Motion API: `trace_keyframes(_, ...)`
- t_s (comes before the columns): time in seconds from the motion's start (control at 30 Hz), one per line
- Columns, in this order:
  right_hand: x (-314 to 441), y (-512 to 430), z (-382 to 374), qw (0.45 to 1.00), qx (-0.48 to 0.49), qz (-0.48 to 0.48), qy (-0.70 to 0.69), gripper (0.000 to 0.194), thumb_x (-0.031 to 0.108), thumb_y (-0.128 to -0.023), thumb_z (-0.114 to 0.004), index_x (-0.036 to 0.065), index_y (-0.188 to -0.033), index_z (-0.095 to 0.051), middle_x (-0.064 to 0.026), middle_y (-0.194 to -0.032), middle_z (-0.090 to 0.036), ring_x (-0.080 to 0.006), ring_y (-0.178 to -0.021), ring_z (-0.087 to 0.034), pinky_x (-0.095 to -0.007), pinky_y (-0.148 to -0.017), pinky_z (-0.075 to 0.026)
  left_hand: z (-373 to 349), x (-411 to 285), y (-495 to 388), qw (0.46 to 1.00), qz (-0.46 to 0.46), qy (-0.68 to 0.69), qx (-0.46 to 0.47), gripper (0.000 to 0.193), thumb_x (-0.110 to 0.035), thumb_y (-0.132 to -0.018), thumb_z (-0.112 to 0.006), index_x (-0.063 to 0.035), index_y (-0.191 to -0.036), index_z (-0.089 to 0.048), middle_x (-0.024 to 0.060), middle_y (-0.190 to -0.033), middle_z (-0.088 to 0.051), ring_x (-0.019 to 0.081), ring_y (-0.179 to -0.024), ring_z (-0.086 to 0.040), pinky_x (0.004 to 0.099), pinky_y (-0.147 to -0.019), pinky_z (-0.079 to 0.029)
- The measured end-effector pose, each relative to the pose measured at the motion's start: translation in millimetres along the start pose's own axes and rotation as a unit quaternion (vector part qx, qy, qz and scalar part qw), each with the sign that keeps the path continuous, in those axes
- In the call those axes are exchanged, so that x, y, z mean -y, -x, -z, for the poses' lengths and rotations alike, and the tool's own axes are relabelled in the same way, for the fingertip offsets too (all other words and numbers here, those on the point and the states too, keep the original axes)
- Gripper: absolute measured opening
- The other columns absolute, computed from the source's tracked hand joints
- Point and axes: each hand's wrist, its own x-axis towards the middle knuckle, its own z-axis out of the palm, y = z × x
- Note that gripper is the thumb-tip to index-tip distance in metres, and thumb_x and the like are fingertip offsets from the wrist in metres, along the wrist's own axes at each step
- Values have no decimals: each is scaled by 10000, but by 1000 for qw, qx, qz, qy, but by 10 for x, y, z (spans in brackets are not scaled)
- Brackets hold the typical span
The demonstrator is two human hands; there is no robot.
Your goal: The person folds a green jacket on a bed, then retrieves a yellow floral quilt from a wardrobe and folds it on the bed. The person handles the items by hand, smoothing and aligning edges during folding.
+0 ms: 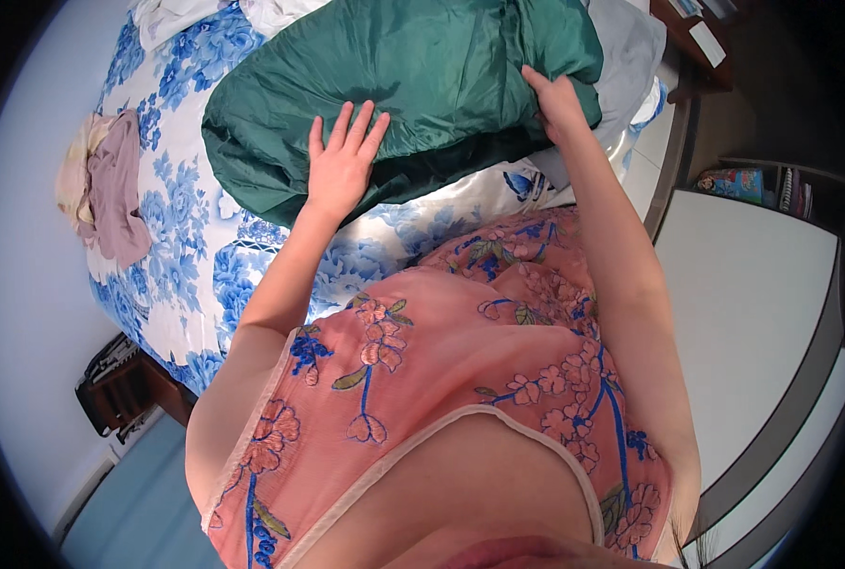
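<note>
A bulky padded item of shiny green fabric (422, 78), perhaps a jacket, lies folded on the bed in front of me. My left hand (341, 167) rests palm down on its near left part, fingers spread. At the right side, my right hand (561, 107) holds the fabric's edge, with one digit on top and the other fingers partly hidden. The item's near edge is in shadow, and its far end runs out of view. Beneath it is a white bedspread with blue flowers (173, 199).
Mauve and cream cloths (113, 188) lie at the bed's left edge. Grey fabric (625, 64) sits beside the green item. To the right stands a white panelled cabinet (742, 284), with packets and a notebook in a compartment (757, 186) behind it. A dark wooden piece (127, 391) stands lower left.
</note>
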Motion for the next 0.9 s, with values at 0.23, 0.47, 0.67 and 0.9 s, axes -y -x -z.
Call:
trace_keyframes(0.23, 109, 81, 21, 998, 27, 62, -15, 551, 299, -963, -727, 9, -1387, -528, -121, -1270, -661, -243, -1049, -684, -378, -791, -585, -120, 158, -133, 998, 14, 50, -47, 805, -94, -804, -733, -231, -1545, -448, 41, -1584, -452, 284, -1459, -427, 647, -1162, -296)
trace_keyframes(0.47, 448, -371, -116, 984, 66, 165, -30, 404, 326, -948, -742, 24, -1188, -622, -49, -978, -708, -157, -790, -694, -304, -590, -530, 76, 262, -368, 990, 52, 84, -101, 853, -77, -796, -759, -251, -1562, -427, 48, -1613, -421, 298, -1476, -409, 652, -1159, -305)
trace_keyframes(0.67, -19, -38, 347, 999, 45, 27, -5, 650, 440, -906, -782, -16, -1298, -535, -125, -1025, -684, -204, -737, -713, -315, -579, -580, 361, 335, -110, 978, -46, 198, 44, 901, -252, -789, -814, -235, -1591, -404, 147, -1687, -271, 364, -1558, -256, 628, -1219, -211)
trace_keyframes(0.9, 1026, -44, 82, 807, -156, 474, 315, 724, 543, -915, -727, 108, -1462, -537, -136, -1198, -689, -254, -1173, -660, -529, -942, -548, 922, 1268, -395, 971, 120, 47, -204, 775, -601, -901, -694, -274, -1561, -455, 209, -1648, -316, 450, -1514, -291, 724, -1130, -254)
